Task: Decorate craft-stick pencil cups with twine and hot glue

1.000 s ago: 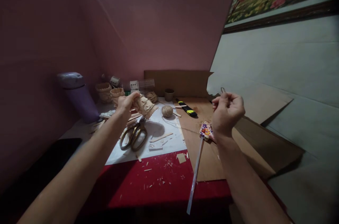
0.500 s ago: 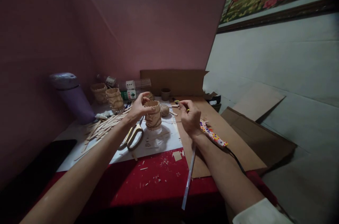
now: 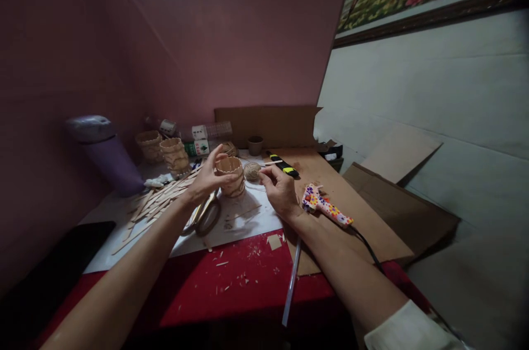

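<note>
My left hand (image 3: pixel 209 176) is at the near left side of a small wooden-strip cup (image 3: pixel 233 187), its thumb and fingers apart around the rim. The cup stands upright on white paper. My right hand (image 3: pixel 281 193) is closed in a pinch just right of a ball of twine (image 3: pixel 252 171); whatever lies between the fingertips is too small to make out. Gold-handled scissors (image 3: pixel 208 217) lie below the left hand. A black-and-yellow utility knife (image 3: pixel 283 165) and a flower-patterned glue gun (image 3: pixel 328 208) rest beyond and right of my right hand.
Thin wooden sticks (image 3: pixel 159 204) are spread at left, near two more cups (image 3: pixel 176 157) and a purple bottle (image 3: pixel 109 157). Plastic bottles (image 3: pixel 199 147) and a small brown pot (image 3: pixel 255 145) stand behind. A clear glue stick (image 3: pixel 291 286) overhangs the red cloth (image 3: pixel 243 267).
My right hand has moved left, toward the twine ball, uncovering the utility knife and the glue gun. The fingers of my left hand have spread from the cup. The view has shifted slightly.
</note>
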Demonstrator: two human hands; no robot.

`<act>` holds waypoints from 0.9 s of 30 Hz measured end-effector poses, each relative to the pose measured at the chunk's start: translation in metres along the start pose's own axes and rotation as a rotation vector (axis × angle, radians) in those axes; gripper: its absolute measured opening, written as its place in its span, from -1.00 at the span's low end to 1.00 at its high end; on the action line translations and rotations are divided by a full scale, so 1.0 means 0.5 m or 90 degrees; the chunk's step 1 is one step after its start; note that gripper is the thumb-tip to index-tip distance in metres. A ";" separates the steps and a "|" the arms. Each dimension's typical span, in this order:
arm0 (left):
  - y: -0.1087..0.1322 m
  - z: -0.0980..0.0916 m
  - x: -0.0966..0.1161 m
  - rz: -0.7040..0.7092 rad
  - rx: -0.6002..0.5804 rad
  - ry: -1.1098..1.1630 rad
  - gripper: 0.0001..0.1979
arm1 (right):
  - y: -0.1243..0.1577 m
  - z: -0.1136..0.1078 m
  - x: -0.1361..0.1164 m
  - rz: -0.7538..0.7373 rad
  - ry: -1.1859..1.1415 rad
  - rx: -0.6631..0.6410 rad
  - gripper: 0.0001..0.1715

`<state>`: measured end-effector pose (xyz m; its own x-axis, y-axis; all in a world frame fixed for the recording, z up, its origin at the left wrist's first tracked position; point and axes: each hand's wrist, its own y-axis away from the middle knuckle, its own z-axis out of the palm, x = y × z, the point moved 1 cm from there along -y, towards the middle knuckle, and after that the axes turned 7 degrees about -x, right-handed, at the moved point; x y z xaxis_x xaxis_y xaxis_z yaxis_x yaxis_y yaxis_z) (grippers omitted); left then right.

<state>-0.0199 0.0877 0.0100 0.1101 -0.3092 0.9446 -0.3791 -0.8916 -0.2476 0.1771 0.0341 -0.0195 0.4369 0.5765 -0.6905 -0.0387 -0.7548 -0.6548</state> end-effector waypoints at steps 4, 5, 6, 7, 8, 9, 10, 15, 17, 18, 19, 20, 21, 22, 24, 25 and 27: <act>0.006 0.021 -0.017 0.030 0.121 -0.062 0.23 | 0.000 -0.001 0.003 0.001 0.006 0.002 -0.80; 0.007 0.021 -0.021 0.030 0.121 -0.045 0.21 | 0.000 -0.001 0.004 0.003 0.006 0.001 -0.80; 0.007 0.018 -0.024 0.026 0.106 -0.018 0.18 | -0.001 -0.002 0.005 0.003 0.008 0.001 -0.80; 0.008 0.013 -0.025 0.020 0.084 0.017 0.17 | -0.001 -0.003 0.006 0.003 0.009 0.002 -0.80; 0.009 0.007 -0.026 0.016 0.060 0.054 0.16 | -0.001 -0.004 0.007 0.002 0.012 0.002 -0.80; 0.011 0.001 -0.024 0.015 0.041 0.087 0.17 | -0.002 -0.005 0.007 0.002 0.013 0.002 -0.80; 0.012 -0.003 -0.022 0.016 0.033 0.109 0.17 | -0.002 -0.006 0.007 0.003 0.014 0.000 -0.80; 0.013 0.006 -0.011 0.060 0.165 -0.074 0.19 | 0.000 -0.005 0.006 0.011 0.020 -0.010 -0.81; 0.012 0.016 -0.010 0.083 0.219 -0.157 0.19 | 0.001 -0.003 0.007 0.005 0.025 -0.013 -0.82; 0.011 0.019 -0.010 0.085 0.225 -0.165 0.17 | 0.002 -0.003 0.007 0.002 0.027 -0.015 -0.82; 0.011 0.020 -0.010 0.080 0.214 -0.151 0.15 | 0.002 -0.003 0.008 0.000 0.028 -0.014 -0.82; 0.012 0.018 -0.011 0.072 0.191 -0.120 0.13 | 0.002 -0.003 0.009 -0.002 0.029 -0.014 -0.83; 0.013 0.013 -0.012 0.063 0.159 -0.078 0.12 | 0.002 -0.003 0.010 -0.004 0.030 -0.013 -0.83; 0.015 0.008 -0.013 0.058 0.128 -0.034 0.11 | 0.002 -0.003 0.011 -0.006 0.031 -0.013 -0.83; 0.018 -0.002 -0.018 0.067 0.099 0.028 0.09 | 0.001 -0.004 0.012 -0.013 0.034 -0.010 -0.84; 0.019 -0.005 -0.021 0.079 0.104 0.034 0.06 | 0.002 -0.003 0.013 -0.017 0.035 -0.009 -0.84; 0.016 -0.004 -0.030 0.106 0.145 -0.016 0.02 | 0.002 -0.003 0.014 -0.026 0.037 -0.009 -0.85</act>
<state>-0.0263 0.0858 -0.0055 0.0876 -0.4636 0.8817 -0.1787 -0.8781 -0.4439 0.1813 0.0370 -0.0243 0.4899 0.5873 -0.6442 -0.0081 -0.7359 -0.6770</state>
